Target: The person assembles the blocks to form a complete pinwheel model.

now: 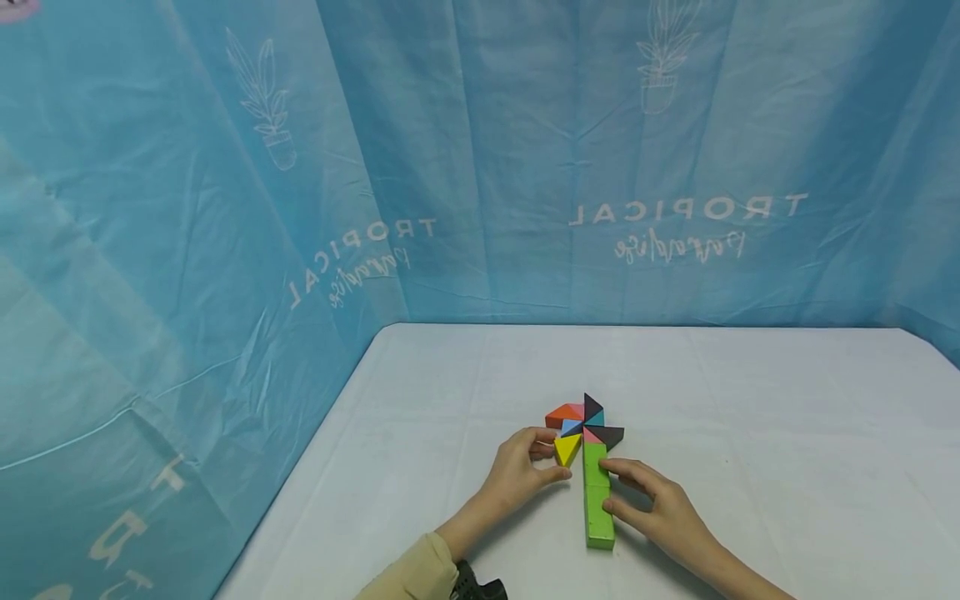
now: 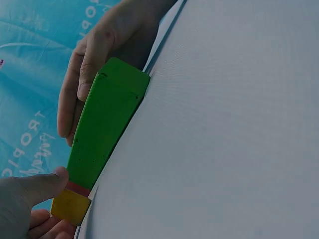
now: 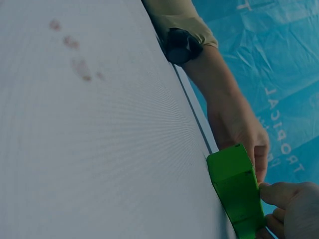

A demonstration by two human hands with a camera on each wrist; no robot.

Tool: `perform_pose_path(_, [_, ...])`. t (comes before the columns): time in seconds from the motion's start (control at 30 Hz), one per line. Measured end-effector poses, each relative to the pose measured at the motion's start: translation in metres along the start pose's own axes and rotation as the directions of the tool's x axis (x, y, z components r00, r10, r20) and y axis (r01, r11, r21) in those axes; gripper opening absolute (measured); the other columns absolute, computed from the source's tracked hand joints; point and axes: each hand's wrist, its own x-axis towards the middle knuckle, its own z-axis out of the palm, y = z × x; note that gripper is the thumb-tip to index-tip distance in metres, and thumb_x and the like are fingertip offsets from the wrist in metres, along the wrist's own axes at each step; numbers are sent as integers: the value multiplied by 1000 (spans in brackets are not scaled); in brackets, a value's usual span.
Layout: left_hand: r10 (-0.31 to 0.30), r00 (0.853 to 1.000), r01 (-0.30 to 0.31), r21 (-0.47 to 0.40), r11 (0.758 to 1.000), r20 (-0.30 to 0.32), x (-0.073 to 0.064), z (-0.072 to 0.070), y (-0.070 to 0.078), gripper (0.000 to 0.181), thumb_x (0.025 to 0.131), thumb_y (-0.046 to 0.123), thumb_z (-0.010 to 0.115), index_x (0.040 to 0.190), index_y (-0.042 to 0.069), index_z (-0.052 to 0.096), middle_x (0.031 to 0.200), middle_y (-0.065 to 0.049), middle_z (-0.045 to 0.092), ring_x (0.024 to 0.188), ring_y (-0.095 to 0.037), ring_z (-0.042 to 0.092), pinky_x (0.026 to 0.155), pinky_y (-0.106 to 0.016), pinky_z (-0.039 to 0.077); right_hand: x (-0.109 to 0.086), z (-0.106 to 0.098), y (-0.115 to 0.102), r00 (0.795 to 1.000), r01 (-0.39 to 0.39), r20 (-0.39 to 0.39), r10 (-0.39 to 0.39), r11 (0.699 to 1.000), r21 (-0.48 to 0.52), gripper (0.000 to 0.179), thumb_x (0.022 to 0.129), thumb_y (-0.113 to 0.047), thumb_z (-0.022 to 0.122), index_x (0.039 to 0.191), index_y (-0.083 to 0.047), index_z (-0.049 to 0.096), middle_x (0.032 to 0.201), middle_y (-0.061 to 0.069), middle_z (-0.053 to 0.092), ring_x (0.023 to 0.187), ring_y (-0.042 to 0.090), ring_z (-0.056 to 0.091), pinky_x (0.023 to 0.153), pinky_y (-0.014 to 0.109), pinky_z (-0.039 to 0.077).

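Note:
In the head view, several triangular blocks make a pinwheel: an orange block (image 1: 561, 415), black ones (image 1: 609, 437), and blue and pink pieces. A yellow triangular block (image 1: 567, 448) forms its lower left part. My left hand (image 1: 517, 468) holds this yellow block between thumb and fingers, as the left wrist view also shows. Below the pinwheel, two green blocks (image 1: 598, 508) lie end to end like a stem. My right hand (image 1: 663, 510) touches their right side with thumb and index fingertips. The right wrist view shows that thumb against the green block (image 3: 234, 184).
A white cloth (image 1: 750, 400) covers the table. Blue printed curtains (image 1: 525, 150) hang behind it and along the left side. A dark device (image 1: 480, 583) sits on the left wrist, by the beige sleeve (image 1: 420, 571).

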Motion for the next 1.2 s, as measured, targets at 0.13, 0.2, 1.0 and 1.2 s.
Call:
perform_pose_path(0.13, [-41,999,41,-56,998,1,2,-2,2,47,75,15,81,115,3,61,100,-4,61,82,-12,62,71,-18,53,0,0,1,1000,24,-5,-24,1000,-5,46,84,-26,73,125,-14,58,124,-1,59,115,20,54,91,33,49])
perform_pose_path(0.2, [-60,998,60,-83,995,2,3,-1,2,46,75,14,81,114,1,61,97,-4,61,80,-10,61,69,-16,52,1,0,2,999,32,-8,-32,999,-11,46,83,-26,73,125,-14,58,123,-1,59,115,19,54,91,32,49])
perform_pose_path(1.0, [-116,993,112,-148,983,-23,12,7,4,41,76,19,80,106,-2,63,91,-8,68,78,-7,66,68,-18,54,1,-2,2,998,64,-16,-64,998,-12,45,83,-25,73,124,-12,59,122,-1,60,114,18,55,90,31,49])
perform_pose_path(1.2, [-127,991,119,-133,984,-52,15,10,6,35,77,16,79,104,-2,66,89,-6,69,75,-5,65,66,-17,53,2,-3,3,998,58,-14,-58,998,-5,45,83,-25,73,124,-13,59,123,0,59,115,21,54,91,32,49])
